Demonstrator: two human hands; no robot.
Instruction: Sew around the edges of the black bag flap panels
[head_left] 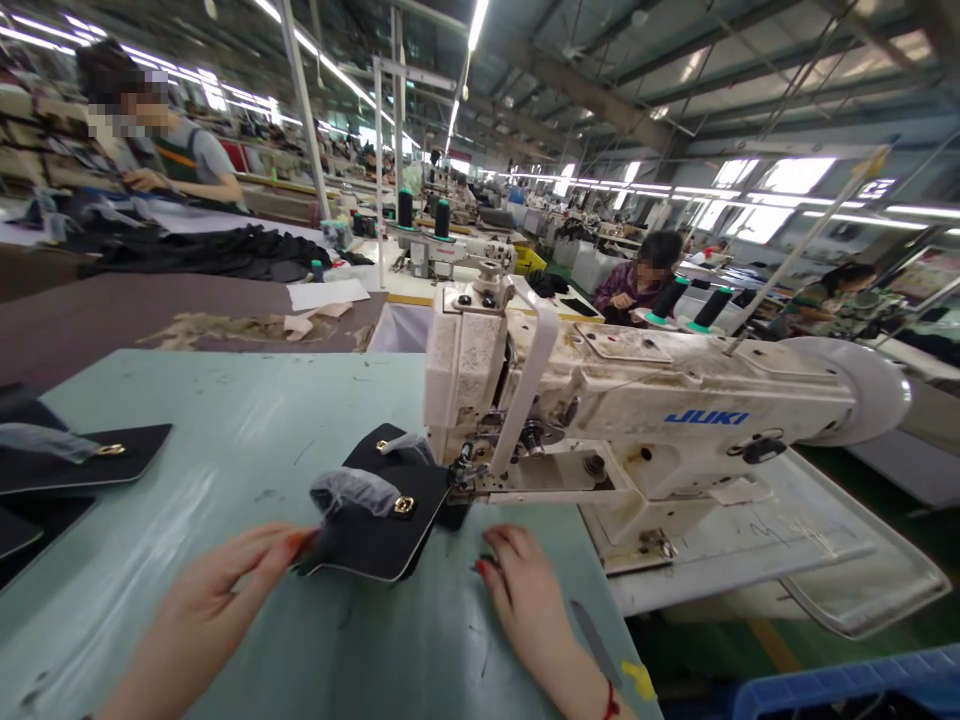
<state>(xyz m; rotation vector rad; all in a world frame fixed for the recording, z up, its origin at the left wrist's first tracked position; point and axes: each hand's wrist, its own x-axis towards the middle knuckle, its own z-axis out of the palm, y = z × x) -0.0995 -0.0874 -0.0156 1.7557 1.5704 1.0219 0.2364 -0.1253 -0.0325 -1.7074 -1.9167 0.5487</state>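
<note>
A black panel with pale edging, a gold clasp and a plastic-wrapped handle lies at the sewing machine's needle area. Its right corner reaches under the presser foot. Beneath it shows a second black piece with a gold clasp. My left hand pinches the panel's near left corner between thumb and fingers. On the green tabletop, right of the panel, rests my right hand, its fingers curled together near a small dark piece; whether they hold anything is too small to tell.
More black panels with wrapped handles lie at far left. A dark blade-like tool sits beside my right wrist. A blue crate stands lower right. Other people work at tables behind.
</note>
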